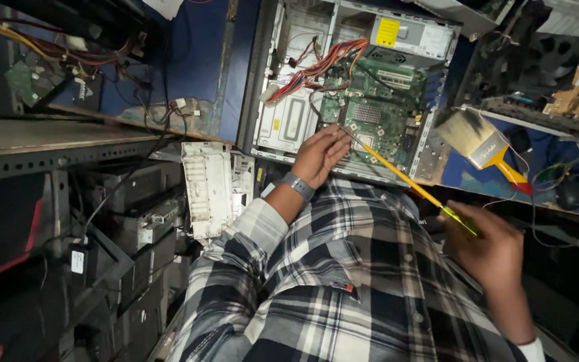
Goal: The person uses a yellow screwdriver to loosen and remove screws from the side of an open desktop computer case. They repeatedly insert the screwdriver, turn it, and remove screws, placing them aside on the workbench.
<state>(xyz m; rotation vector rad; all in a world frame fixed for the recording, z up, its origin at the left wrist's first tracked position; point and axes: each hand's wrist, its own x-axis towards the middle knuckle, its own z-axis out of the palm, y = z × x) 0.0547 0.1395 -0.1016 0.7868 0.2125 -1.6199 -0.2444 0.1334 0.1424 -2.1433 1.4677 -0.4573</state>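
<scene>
Worktop [189, 74]: blue, worn, cable-strewn | metal shelving [48, 157]: grey, perforated rail, left | lower shelves [135, 228]: stacked old hardware (dusty, dim) | light: low, dark corners

Repair workshop — opened computer case [343, 87]

Long yellow screwdriver [410, 184], slanted over motherboard [373, 110]

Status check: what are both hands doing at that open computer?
Left hand resting on motherboard. Right hand gripping yellow screwdriver, tip at board. Paintbrush lies beside case, apart.
</scene>
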